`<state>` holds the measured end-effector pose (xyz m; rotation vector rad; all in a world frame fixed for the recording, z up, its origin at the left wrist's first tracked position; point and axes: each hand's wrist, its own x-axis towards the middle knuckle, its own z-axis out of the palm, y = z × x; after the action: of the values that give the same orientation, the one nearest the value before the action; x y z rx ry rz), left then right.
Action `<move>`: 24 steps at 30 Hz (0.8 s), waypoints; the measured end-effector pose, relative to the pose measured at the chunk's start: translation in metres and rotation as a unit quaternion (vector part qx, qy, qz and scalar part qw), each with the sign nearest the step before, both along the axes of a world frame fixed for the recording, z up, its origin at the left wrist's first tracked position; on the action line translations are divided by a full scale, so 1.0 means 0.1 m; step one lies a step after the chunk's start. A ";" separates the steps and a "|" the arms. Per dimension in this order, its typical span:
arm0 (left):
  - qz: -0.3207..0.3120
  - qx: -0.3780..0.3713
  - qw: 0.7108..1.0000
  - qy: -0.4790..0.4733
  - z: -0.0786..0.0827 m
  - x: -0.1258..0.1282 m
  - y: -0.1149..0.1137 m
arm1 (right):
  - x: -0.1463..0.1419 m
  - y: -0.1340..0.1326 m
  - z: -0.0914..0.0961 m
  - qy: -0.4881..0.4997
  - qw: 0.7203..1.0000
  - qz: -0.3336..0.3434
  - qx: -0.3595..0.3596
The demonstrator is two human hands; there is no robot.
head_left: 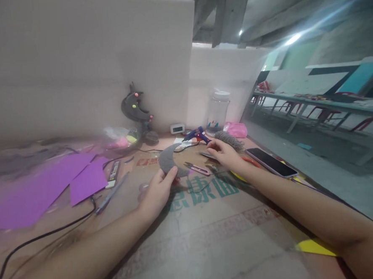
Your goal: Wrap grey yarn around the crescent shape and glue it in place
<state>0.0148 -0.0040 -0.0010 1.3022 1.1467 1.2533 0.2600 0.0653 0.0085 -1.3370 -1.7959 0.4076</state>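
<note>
My left hand is closed on a grey crescent-shaped foam piece, held upright just above the cardboard-covered table. My right hand reaches further back and lies with its fingers down near a dark flat tool; whether it grips the tool I cannot tell. A pink-handled cutter lies between the two hands. A blue glue gun lies behind them, next to a tuft of grey yarn.
Purple foam sheets and a black cable lie at left. A phone lies at right, a yellow scrap near my right forearm. A finished black moon figure, a clear jar and a pink bag stand against the white partition.
</note>
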 end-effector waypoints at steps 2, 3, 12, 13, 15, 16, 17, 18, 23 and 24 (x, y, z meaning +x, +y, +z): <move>-0.006 -0.010 1.000 -0.010 0.01 0.00 -0.01 | 0.10 0.12 0.01 -0.023 1.000 -0.018 0.000; -0.009 -0.014 1.000 -0.014 0.01 0.00 -0.01 | 0.15 0.18 0.01 -0.033 0.999 -0.027 -0.003; -0.014 -0.025 1.000 -0.003 -0.03 0.00 0.04 | 0.25 0.68 0.03 -0.126 0.990 -0.038 -0.050; -0.013 -0.028 1.000 0.001 -0.03 -0.01 0.04 | 0.22 0.74 0.04 -0.137 0.988 -0.041 -0.051; -0.011 -0.032 0.999 0.009 -0.04 -0.02 0.05 | 0.16 0.88 0.04 -0.156 0.985 -0.047 -0.058; -0.009 -0.035 0.999 0.015 -0.04 -0.02 0.05 | 0.12 0.94 0.04 -0.164 0.983 -0.052 -0.065; -0.006 -0.037 0.999 0.021 -0.05 -0.03 0.05 | 0.09 1.00 0.04 -0.170 0.981 -0.059 -0.074; -0.003 -0.040 0.999 0.029 -0.05 -0.03 0.06 | 0.05 1.06 0.03 -0.173 0.979 -0.066 -0.082; -0.009 -0.041 0.999 0.029 -0.04 -0.02 0.05 | -0.10 1.14 0.10 -0.142 0.981 -0.093 -0.090; -0.007 -0.039 0.999 0.028 -0.03 -0.02 0.05 | -0.11 1.10 0.15 -0.129 0.984 -0.093 -0.086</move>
<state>0.0127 0.0010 -0.0045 1.2916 1.2129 1.1572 0.2489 0.1755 0.0237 -1.7301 -1.8536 0.3037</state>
